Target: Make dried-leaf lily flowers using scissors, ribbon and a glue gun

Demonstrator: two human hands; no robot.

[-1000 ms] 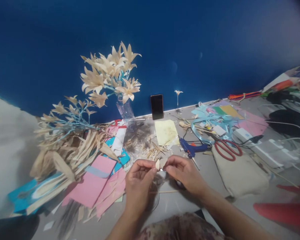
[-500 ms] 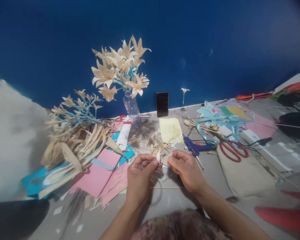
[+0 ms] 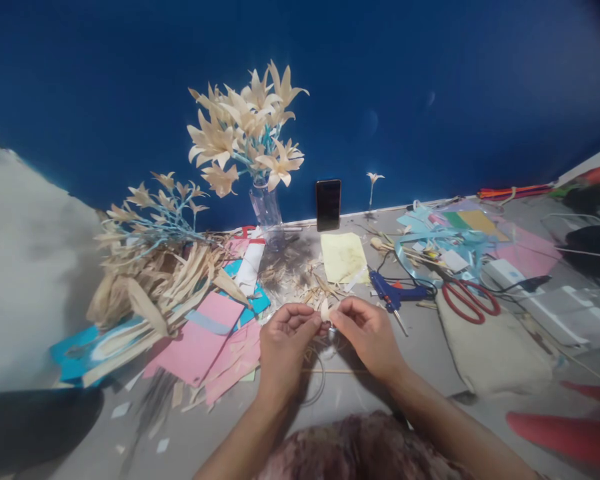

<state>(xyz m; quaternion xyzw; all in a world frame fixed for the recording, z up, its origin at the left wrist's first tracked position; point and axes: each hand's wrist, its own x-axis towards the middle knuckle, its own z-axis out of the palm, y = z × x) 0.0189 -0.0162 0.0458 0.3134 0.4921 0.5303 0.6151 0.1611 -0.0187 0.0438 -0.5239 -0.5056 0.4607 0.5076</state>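
Observation:
My left hand [image 3: 286, 343] is closed in a pinch on a small pale dried-husk petal [image 3: 325, 309], which stands upright from the fingertips. My right hand [image 3: 373, 337] meets it from the other side, thumb and forefinger pressed on a pale petal piece that touches the first one. Just under the fingertips a small silvery bit [image 3: 332, 331] shows; its kind I cannot make out. A thin ring of wire or cord [image 3: 323, 383] lies below the hands. Beyond them are husk scraps [image 3: 320, 288] and a stained yellow paper [image 3: 344, 259].
A blue glue gun [image 3: 397, 293] and red-handled scissors [image 3: 471, 301] lie at right, the scissors partly on a beige cloth [image 3: 495, 357]. Behind stand a clear vase [image 3: 267, 213] of husk flowers [image 3: 250, 120] and a phone [image 3: 329, 205]. Pink paper [image 3: 200, 343] and husks [image 3: 150, 310] cover the left.
My right hand has moved left until its fingertips meet those of my left hand at the petal. The whole view has shifted slightly.

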